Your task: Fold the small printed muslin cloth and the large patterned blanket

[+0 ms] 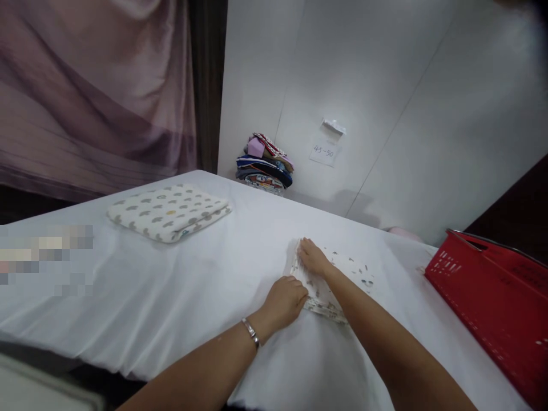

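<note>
One red basket (492,302) near folded cloth (318,291)

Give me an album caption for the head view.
Left hand and right hand on a patterned cloth, between another folded cloth and a red basket.

Left grip (286,299) and right grip (313,257) touch folded patterned cloth (349,266) on a white-covered surface (252,240).

Matt cloth bundle (321,290), shiny metal bracelet (251,333)
</note>
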Demonstrator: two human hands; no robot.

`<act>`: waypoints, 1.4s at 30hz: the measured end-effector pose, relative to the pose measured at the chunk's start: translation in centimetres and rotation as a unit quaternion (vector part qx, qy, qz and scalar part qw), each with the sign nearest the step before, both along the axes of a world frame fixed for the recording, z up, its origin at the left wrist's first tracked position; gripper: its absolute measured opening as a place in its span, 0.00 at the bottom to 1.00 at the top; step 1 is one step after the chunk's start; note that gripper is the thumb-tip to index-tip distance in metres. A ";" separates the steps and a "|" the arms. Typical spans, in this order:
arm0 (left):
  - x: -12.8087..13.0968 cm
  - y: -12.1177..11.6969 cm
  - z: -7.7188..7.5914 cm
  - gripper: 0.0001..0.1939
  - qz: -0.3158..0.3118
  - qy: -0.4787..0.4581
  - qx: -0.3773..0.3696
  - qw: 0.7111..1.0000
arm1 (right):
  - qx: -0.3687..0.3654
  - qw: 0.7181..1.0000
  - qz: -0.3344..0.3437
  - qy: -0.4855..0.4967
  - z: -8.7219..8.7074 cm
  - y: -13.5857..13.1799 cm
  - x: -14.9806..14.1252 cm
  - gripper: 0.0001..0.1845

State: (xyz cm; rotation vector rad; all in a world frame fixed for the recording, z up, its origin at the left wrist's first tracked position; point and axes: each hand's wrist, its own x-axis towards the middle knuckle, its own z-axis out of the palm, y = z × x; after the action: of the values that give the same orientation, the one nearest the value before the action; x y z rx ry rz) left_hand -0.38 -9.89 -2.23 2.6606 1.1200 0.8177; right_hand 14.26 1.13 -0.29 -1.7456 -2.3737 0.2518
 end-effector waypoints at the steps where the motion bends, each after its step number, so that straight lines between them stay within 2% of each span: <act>1: 0.0 -0.1 0.1 0.13 0.003 0.006 -0.006 1.000 | -0.005 1.000 -0.012 -0.012 -0.3 0.9 -0.4 0.25; 4: 0.1 -0.3 0.5 0.13 0.022 0.026 -0.027 0.999 | -0.013 0.998 -0.047 -0.038 -1.6 2.2 -1.1 0.29; 7: 0.3 -0.6 0.8 0.13 0.032 0.040 -0.041 0.998 | -0.014 0.996 -0.069 -0.060 -2.7 2.1 -1.3 0.31; 10: 0.4 -0.8 0.9 0.13 0.034 0.048 -0.046 0.997 | -0.013 0.995 -0.065 -0.069 -3.1 1.8 -1.1 0.32; 14: 0.4 -0.8 1.1 0.13 0.042 0.041 -0.052 0.997 | -0.013 0.995 -0.066 -0.077 -2.4 1.9 -1.1 0.32; 19: 0.5 -0.8 1.3 0.13 0.054 0.041 -0.082 0.994 | -0.085 0.992 -0.059 -0.076 -0.9 3.3 -1.7 0.31; 24: 0.8 -0.7 1.0 0.13 0.056 0.038 -0.073 0.995 | -0.037 0.992 -0.098 -0.067 -2.0 3.4 -2.4 0.34; 27: 1.0 -0.5 0.8 0.14 0.064 0.039 -0.066 0.995 | -0.039 0.992 -0.103 -0.053 -2.6 3.2 -2.6 0.35; 31: 0.7 -0.3 0.5 0.14 0.072 0.027 -0.065 0.995 | -0.076 0.993 -0.091 0.001 -1.6 3.8 -2.2 0.37; 35: 0.3 0.0 0.5 0.15 0.066 -0.017 -0.081 0.994 | -0.060 0.990 -0.122 0.028 0.2 3.8 1.3 0.33; 38: 0.0 0.3 0.3 0.14 0.059 -0.058 -0.095 0.992 | -0.037 0.979 -0.196 0.033 0.7 2.3 6.4 0.31; 42: -0.2 1.0 -0.2 0.09 0.063 -0.139 -0.127 0.980 | -0.033 0.956 -0.286 0.052 0.2 -1.3 13.8 0.31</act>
State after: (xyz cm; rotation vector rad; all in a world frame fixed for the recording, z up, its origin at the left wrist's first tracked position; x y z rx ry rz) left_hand -0.59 -8.91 -2.45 2.2091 1.2344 0.9597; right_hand 28.01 -0.19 -0.07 -2.2883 -1.7051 0.3229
